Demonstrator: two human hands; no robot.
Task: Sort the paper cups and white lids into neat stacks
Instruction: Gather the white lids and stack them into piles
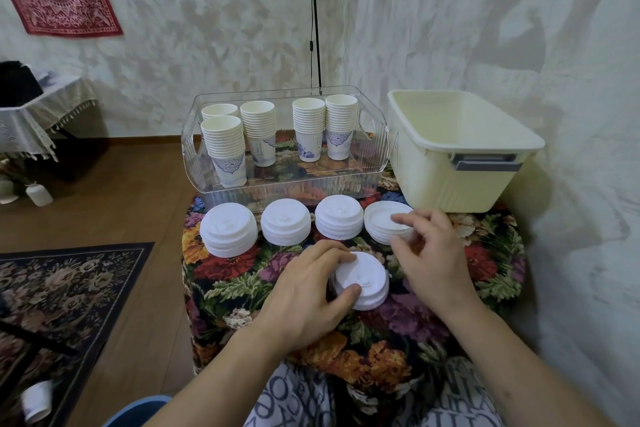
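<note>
Beyond both hands the cup stacks [282,130] stand sorted in the clear tray [375,163], so the risk is the left hand [304,291], clamped on a short lid stack [363,282], skewing it, or the loosely curled right hand [431,253] nudging the lid pile [384,222] at its fingertips.

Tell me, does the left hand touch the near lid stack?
Touching. The head view shows the left hand gripping the near lid stack, thumb and fingers on its rim.

Two bare forearms [214,371] showing, no sleeves in view, no rings, watch or bands on either wrist, person wearing pale grey-white trousers [294,399] w/ dark grey printed lettering all over, fabric creasing across both knees at btm of frame
</note>
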